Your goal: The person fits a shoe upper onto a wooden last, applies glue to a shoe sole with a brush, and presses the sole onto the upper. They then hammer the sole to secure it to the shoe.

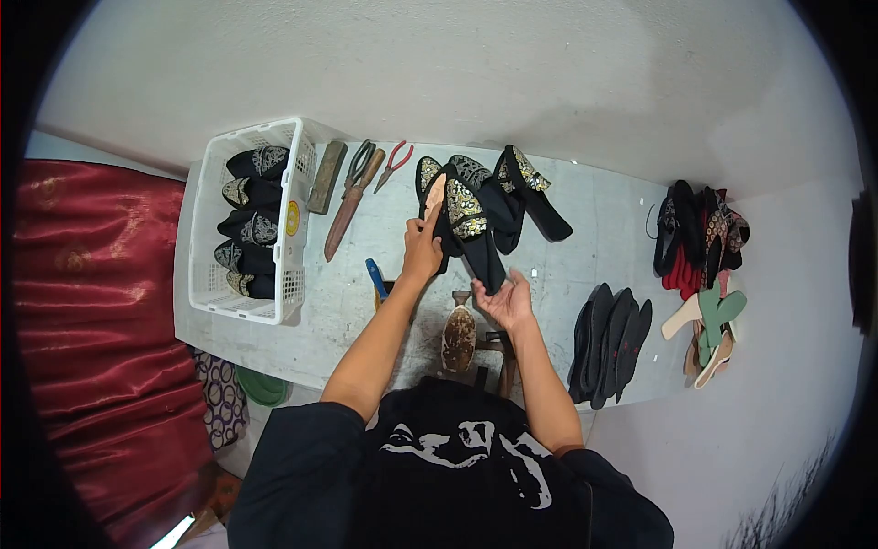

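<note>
My left hand point(422, 252) is at a black slipper whose gold-decorated toe point(427, 169) shows at the left of the group. Its fingers are bent against the slipper, one stretched along a tan, tongue-shaped piece point(436, 194); what lies under the palm is hidden. Beside it is another black slipper point(468, 212) with a gold-patterned upper, its heel towards me. My right hand point(508, 300) is palm up with fingers apart, fingertips touching that heel. Just behind are a silver-patterned slipper point(501, 203) and a gold-banded slipper point(547, 218).
Left, a white plastic basket point(294, 261) holds several slippers. Near it lie a block point(326, 178), scissors point(358, 165), a sheathed blade point(344, 220) and red pliers point(395, 165). A metal shoe anvil point(459, 339) stands close to me. Black soles point(611, 343) and slippers point(681, 229) are right.
</note>
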`<state>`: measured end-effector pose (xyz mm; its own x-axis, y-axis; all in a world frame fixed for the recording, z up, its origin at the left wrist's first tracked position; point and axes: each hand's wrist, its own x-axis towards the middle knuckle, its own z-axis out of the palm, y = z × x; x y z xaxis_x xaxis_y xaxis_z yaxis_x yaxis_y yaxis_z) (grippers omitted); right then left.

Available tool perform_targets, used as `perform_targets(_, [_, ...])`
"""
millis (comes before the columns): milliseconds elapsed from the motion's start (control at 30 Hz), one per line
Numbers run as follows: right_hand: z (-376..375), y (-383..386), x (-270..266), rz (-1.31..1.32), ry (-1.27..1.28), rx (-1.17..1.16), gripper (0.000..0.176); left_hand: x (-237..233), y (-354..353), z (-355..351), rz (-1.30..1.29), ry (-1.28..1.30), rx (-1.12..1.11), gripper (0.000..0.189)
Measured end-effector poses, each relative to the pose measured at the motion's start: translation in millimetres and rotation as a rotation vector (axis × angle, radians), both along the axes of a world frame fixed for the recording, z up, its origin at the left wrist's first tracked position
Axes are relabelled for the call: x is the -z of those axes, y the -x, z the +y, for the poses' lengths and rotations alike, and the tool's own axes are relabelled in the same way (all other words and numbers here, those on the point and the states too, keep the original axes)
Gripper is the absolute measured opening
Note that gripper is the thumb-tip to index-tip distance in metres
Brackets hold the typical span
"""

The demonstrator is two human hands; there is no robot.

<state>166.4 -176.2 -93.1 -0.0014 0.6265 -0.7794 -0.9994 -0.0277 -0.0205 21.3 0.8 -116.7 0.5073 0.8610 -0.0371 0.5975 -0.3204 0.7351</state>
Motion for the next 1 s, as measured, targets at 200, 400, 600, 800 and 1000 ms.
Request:
perform_targets(200, [42,-10,-17,-1.276,0.093,-0.602,0.086,-2,7,4,-0.054,0.013,0.038,0.090])
perform_targets(400, [96,-5,-27,-1.989,-0.013,-0.558,0.112,-11,9,7,-0.102,0.057,0.054,0.089])
perform_targets(600, [126,-13,13,-1.879,0.006,-0.516,0.097,-20,8,16,-0.107,0.055,0.028,0.090])
perform_targets(800, [134,-25,23,-1.476,-0.006,-0.414,0.065,-17,14,16,-0.115,0.009,-0.008,0.089])
perform_targets(1000, [141,-38,29,-1.198,-0.033,-0.316,0.047,-13,18,19,-0.165,-0.042,-0.018,0.089])
